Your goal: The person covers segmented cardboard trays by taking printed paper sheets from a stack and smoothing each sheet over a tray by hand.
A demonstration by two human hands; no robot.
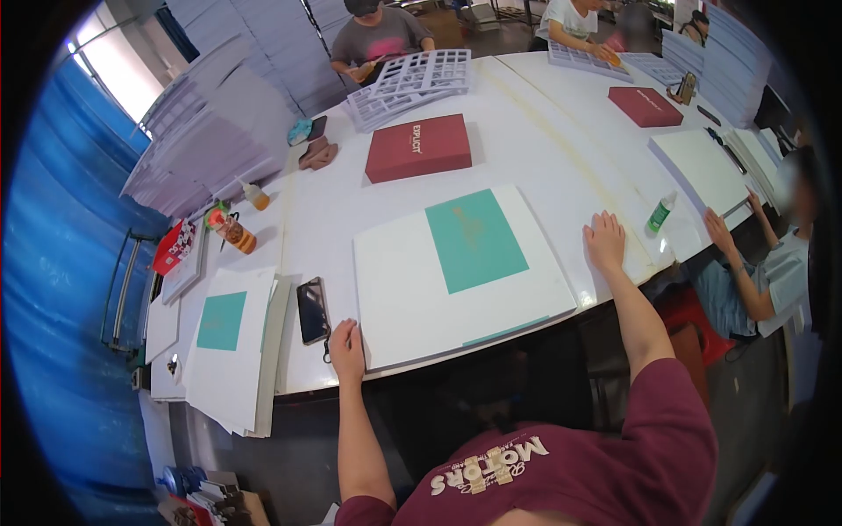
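Observation:
In the head view, my right hand [605, 242] lies flat on the white table, fingers spread, just right of a large white board [395, 289]. My left hand [347, 349] rests at the table's near edge by the board's left side, its fingers curled in loosely with nothing seen in them. A teal rectangle [478, 241] with a faint gold mark covers the board's upper right part, and a thin teal strip [507, 330] shows along its near edge. Close to my left hand lies a black phone [312, 310] with a dark cord.
A stack of white boards with a teal panel [221, 321] overhangs the table's left edge. Beyond my board sits a red box [419, 149]. A green-labelled bottle [661, 213] and a drink bottle [231, 231] stand on the table. A co-worker [759, 272] handles white boards at right.

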